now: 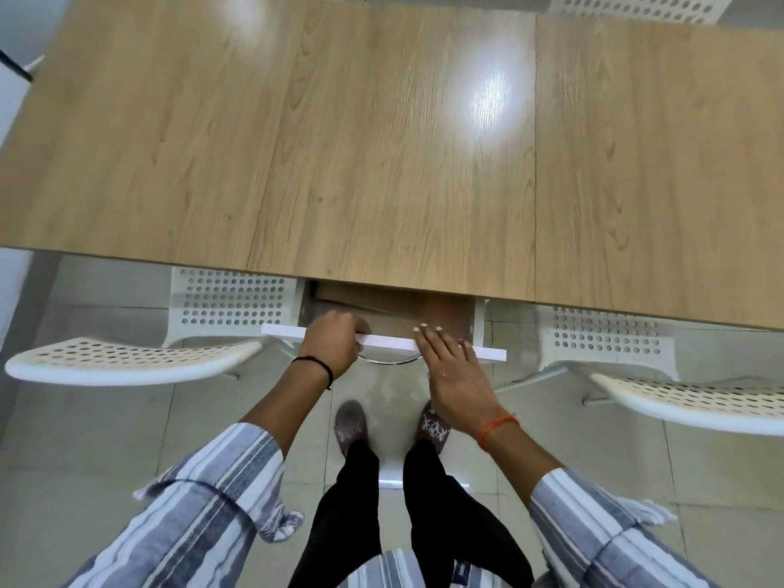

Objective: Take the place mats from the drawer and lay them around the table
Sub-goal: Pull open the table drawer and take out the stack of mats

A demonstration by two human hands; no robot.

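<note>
Two white perforated chairs flank the person at the near edge of the wooden table (382,142), and the one on the left (127,358) sits just beside the open drawer (382,341), its seat tucked partly under the tabletop. Next to the right comes the left hand (333,343), curled over the drawer's white front panel with the fingers hooked down inside; it is closed on that panel, probably to pull the drawer out or to steady it. Below the panel a chrome ring handle (388,360) shows between the two wrists, with neither hand on it.

Inside the drawer lie the place mats (382,309), brown flat sheets, in shadow under the tabletop; how many there are cannot be told. The drawer is only partly out, so the table edge overhangs most of the stack and would stand in the way of lifting it straight up. None of the mats are on the table yet.

Further right, the right hand (449,367) is flat and open, fingers together, its tips reaching over the front panel toward the mats and holding nothing, seemingly ready to slide in and take them.

Farthest right stands the second chair (662,396), near the drawer's corner. At the far right a third chair (645,6) shows beyond the table.
</note>
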